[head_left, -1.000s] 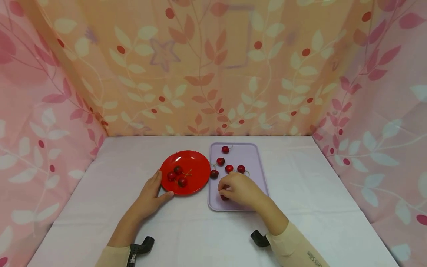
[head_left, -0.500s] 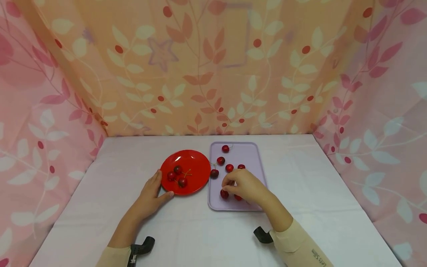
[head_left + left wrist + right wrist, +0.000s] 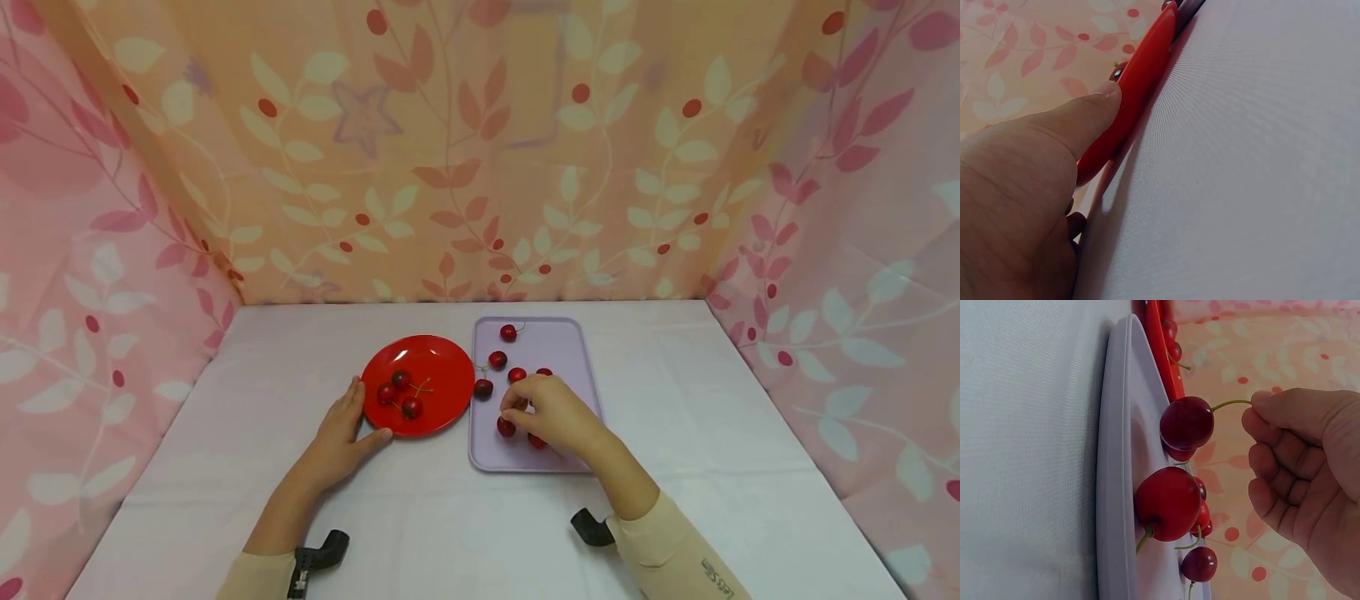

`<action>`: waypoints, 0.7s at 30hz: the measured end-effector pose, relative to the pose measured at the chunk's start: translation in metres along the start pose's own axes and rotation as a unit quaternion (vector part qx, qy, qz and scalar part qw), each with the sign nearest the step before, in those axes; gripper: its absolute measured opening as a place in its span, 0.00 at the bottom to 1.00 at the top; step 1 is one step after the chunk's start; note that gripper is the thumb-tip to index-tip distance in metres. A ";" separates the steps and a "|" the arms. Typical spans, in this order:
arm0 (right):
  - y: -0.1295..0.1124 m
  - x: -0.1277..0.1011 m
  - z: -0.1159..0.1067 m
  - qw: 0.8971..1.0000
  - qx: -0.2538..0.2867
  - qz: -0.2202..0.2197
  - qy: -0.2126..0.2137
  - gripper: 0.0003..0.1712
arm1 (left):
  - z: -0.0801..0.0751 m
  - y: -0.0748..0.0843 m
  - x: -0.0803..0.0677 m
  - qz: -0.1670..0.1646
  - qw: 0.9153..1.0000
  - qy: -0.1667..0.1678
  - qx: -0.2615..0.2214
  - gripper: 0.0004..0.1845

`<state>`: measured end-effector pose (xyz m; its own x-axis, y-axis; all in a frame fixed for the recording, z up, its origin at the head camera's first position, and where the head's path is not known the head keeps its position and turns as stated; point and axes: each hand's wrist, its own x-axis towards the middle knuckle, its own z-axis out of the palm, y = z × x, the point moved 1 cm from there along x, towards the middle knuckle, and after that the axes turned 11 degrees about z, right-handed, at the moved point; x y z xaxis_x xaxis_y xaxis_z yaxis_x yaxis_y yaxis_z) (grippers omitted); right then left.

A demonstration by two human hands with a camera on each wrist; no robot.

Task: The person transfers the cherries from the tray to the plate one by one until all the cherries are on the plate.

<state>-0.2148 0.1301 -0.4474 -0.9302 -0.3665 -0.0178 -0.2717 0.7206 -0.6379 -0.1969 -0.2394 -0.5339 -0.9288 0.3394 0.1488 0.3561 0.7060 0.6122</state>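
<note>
A red plate (image 3: 446, 367) with a few cherries (image 3: 411, 407) on its left part stands left of a pale purple tray (image 3: 555, 343). My left hand (image 3: 339, 440) rests against the plate's near left edge, fingers extended along it; in the left wrist view the thumb (image 3: 1088, 115) lies on the rim. Over the tray, my right hand (image 3: 553, 415) pinches the thin green stem (image 3: 1232, 402) of a dark red cherry (image 3: 1186, 424) between thumb and index finger. That cherry hangs beside a brighter cherry (image 3: 1167, 504) on the tray. The right hand partly covers some fruit in the head view.
Several more cherries (image 3: 498, 360) lie on the tray's middle and far part. Plate and tray meet side by side on a white tablecloth (image 3: 420, 517). A patterned orange curtain (image 3: 450, 167) hangs behind, with pink ones (image 3: 847, 333) at the sides.
My right hand first shifted slightly to the right, uncovering the cherry and another beside it. Since then the pinched cherry has risen a little in the head view. The left hand has stayed put.
</note>
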 end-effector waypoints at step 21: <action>0.003 0.007 0.000 0.996 0.070 -0.003 0.048 0.08 | -0.002 0.001 -0.001 0.009 1.000 0.008 -0.017 0.57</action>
<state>-0.2225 0.1296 -0.4497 -0.9500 -0.3072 0.0560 -0.2465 0.6275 -0.7386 -0.1960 -0.2402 -0.5313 -0.9239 0.3413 0.1730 0.3695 0.6783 0.6351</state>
